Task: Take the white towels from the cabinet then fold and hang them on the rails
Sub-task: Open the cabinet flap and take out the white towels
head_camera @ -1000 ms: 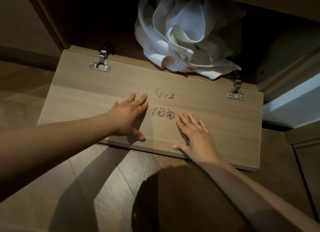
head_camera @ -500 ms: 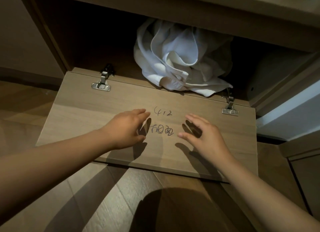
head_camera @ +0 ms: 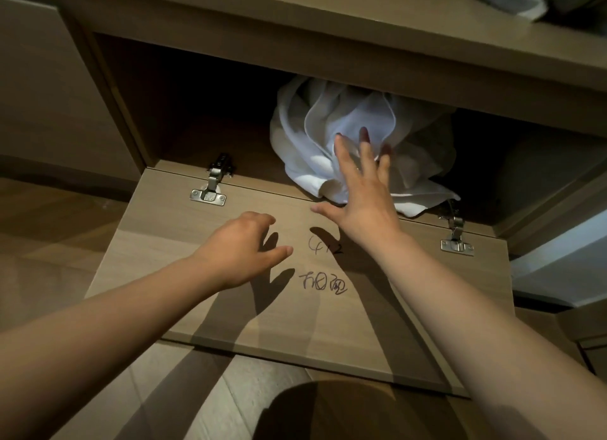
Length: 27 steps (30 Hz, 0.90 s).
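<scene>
Open door flap point(head_camera: 157, 229) lies before bunched towels point(head_camera: 295, 137).

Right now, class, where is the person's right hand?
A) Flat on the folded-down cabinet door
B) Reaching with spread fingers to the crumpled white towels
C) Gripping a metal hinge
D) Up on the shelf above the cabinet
B: the right hand, fingers spread, reaches to the crumpled white towels inside the cabinet, while the left hand hovers over the folded-down door.
</scene>
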Available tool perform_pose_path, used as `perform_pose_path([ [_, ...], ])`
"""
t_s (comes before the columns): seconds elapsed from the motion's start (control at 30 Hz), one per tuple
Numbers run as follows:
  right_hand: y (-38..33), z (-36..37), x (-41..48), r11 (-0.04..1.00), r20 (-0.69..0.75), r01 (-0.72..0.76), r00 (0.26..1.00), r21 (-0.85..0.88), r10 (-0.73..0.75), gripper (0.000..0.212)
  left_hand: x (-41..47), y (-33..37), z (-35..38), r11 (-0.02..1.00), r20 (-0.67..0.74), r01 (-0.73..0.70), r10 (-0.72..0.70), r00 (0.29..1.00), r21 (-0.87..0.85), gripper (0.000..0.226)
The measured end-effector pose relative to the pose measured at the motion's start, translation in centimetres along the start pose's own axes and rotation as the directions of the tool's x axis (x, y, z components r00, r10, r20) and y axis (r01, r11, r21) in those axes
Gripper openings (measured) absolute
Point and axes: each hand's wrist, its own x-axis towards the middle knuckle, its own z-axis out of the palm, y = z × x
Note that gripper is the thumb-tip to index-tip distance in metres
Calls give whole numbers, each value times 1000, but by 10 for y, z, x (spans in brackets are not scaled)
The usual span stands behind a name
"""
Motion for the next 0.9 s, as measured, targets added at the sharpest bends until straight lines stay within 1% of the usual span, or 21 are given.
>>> perform_pose_path([
  [0.07,-2,7,13,997,22,-73,997,30,73,102,5,-11,0,998,12,-3,2,1000,56,71],
  [0.13,-6,17,23,991,0,-98,995,91,99,93,8,-22,1,995,57,-12,6,998,97,73],
  [0.2,-11,29,30,986,-28,-126,991,109,129,85,6,-31,5,992,103,-30,17,995,123,74],
  [0.33,-14,43,42,975,-63,-218,973,35,220,68,3,-41,10,984,113,-76,58,992,163,69],
  [0.43,-13,48,47,969,-99,-244,966,-49,238,63,6,-44,9,986,108,-80,64,992,146,66],
  [0.5,-10,51,49,973,-150,-224,965,-54,214,52,7,-46,9,985,114,-83,67,991,150,66],
  [0.57,-4,50,53,985,-199,-170,966,-21,162,41,6,-47,9,983,126,-89,69,990,161,69],
  [0.63,3,47,56,993,-209,-112,971,27,115,34,5,-47,9,980,144,-89,63,988,179,80],
  [0.7,9,43,56,991,-210,-66,974,118,90,28,5,-47,10,978,159,-81,50,986,194,87],
  [0.73,11,41,53,986,-214,-48,973,159,82,24,5,-47,10,977,162,-81,49,986,196,86],
  [0.8,13,36,44,975,-209,-33,975,220,80,22,5,-45,8,981,158,-78,50,986,176,78],
  [0.9,18,26,20,959,-188,-12,980,284,68,24,5,-39,4,996,139,-42,31,990,76,71],
])
